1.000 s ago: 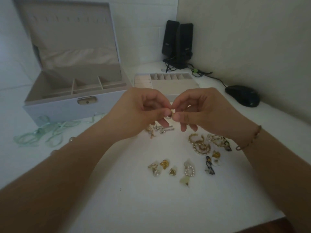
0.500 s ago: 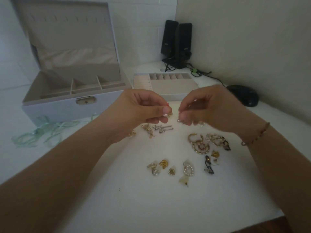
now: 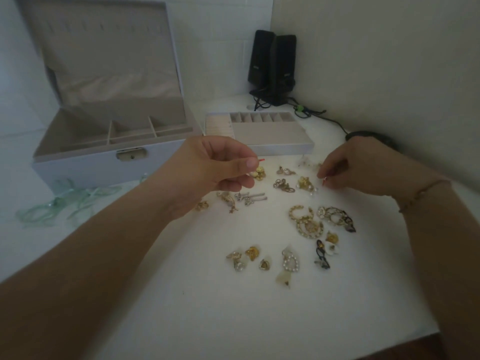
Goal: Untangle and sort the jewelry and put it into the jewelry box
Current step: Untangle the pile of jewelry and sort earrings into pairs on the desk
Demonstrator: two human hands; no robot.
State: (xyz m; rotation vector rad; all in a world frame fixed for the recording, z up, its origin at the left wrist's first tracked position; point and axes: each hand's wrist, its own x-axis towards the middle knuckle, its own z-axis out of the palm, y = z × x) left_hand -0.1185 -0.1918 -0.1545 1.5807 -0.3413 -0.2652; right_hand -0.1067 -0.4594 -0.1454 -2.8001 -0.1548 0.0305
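Glinting gold and silver metal jewelry [image 3: 309, 226] on a smooth matt white table [image 3: 207, 307]; velvety cloth-lined jewelry box [image 3: 85, 165]

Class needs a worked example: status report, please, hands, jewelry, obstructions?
Left hand pinches a gold earring. Right hand pinches something tiny, unclear. Jewelry box open. Nothing blocking.

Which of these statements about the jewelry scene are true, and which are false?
1. The jewelry box lid is closed. False: it stands open.
2. The removable tray sits on the table beside the box. True.
3. The left hand lies flat on the table. False: it is raised, fingers curled, pinching a small piece.
4. Two black speakers stand in the corner. True.
5. The right hand reaches down near the earrings. True.
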